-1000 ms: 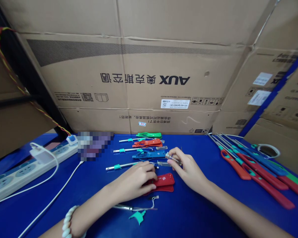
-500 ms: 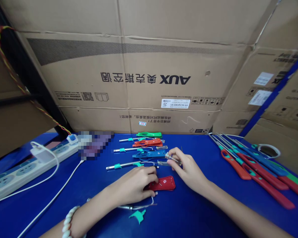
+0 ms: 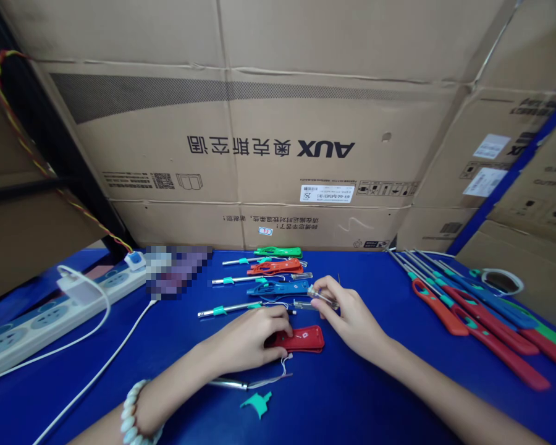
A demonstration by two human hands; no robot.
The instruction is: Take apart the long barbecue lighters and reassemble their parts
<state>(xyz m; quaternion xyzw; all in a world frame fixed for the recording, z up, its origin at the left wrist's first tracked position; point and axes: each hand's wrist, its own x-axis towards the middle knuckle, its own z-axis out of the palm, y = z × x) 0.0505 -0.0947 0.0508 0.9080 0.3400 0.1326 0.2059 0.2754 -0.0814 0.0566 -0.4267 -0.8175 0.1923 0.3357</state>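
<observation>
My left hand point(image 3: 257, 337) is closed around the near end of a red lighter handle shell point(image 3: 308, 339), whose far end sticks out to the right. Part of the shell is hidden under the fingers. My right hand point(image 3: 352, 315) pinches a small clear lighter fuel tank point(image 3: 328, 300) above the table, close to the blue lighter handle point(image 3: 287, 289). Below my left hand lies a metal lighter tube point(image 3: 234, 384) with thin white wires point(image 3: 284, 368). A loose turquoise trigger piece point(image 3: 258, 405) is nearer to me.
Green point(image 3: 280, 252) and orange handle shells point(image 3: 278, 266) lie behind, with metal tubes and turquoise triggers beside them. Several assembled long lighters point(image 3: 495, 346) are piled on the right. A power strip point(image 3: 46, 318) with white cables is on the left. Large cardboard point(image 3: 269, 105) stands behind the table.
My left hand and the red shell have shifted slightly left and away from me. More of the metal tube below shows now. My right hand with the clear tank has hardly moved.
</observation>
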